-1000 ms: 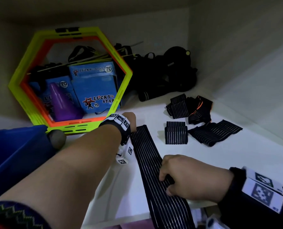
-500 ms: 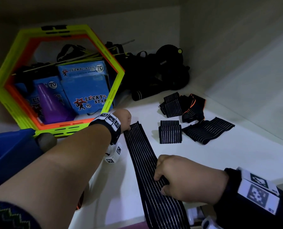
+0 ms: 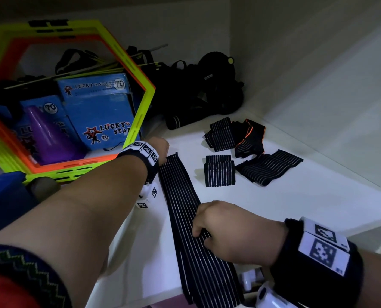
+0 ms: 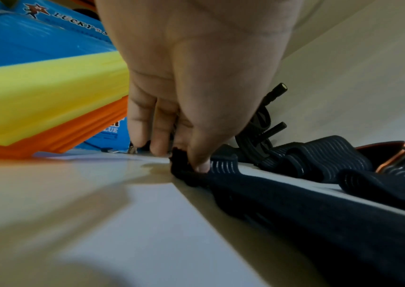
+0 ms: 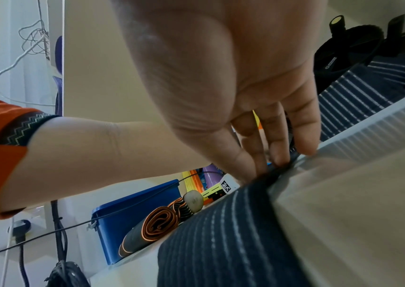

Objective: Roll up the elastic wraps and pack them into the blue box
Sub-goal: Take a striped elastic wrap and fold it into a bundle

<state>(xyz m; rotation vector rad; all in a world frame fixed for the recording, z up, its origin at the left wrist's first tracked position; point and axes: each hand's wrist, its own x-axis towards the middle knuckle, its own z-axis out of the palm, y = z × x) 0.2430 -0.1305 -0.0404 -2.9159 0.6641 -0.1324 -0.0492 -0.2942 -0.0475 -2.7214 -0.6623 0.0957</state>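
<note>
A long black elastic wrap (image 3: 185,207) with thin white stripes lies stretched flat across the white shelf (image 3: 296,207) and hangs over its front edge. My left hand (image 3: 163,150) is at the far end; in the left wrist view it (image 4: 191,165) pinches the wrap's end (image 4: 223,167) between thumb and fingers. My right hand (image 3: 198,232) rests on the near part, where its thumb and fingertips (image 5: 265,172) pinch the wrap (image 5: 233,233) at the shelf's front edge. The blue box (image 3: 5,196) stands at the left, partly hidden by my left arm.
Folded striped wraps (image 3: 219,171) (image 3: 269,166) and an orange-trimmed one (image 3: 249,138) lie to the right. Yellow and orange hexagon rings (image 3: 138,112) lean at the back left before blue cartons (image 3: 100,110) and a purple cone (image 3: 45,134). Black straps (image 3: 207,92) fill the back corner.
Both hands keep their hold on the stretched wrap. The view has swung slightly to the right, so the things on the shelf sit further left in the picture.
</note>
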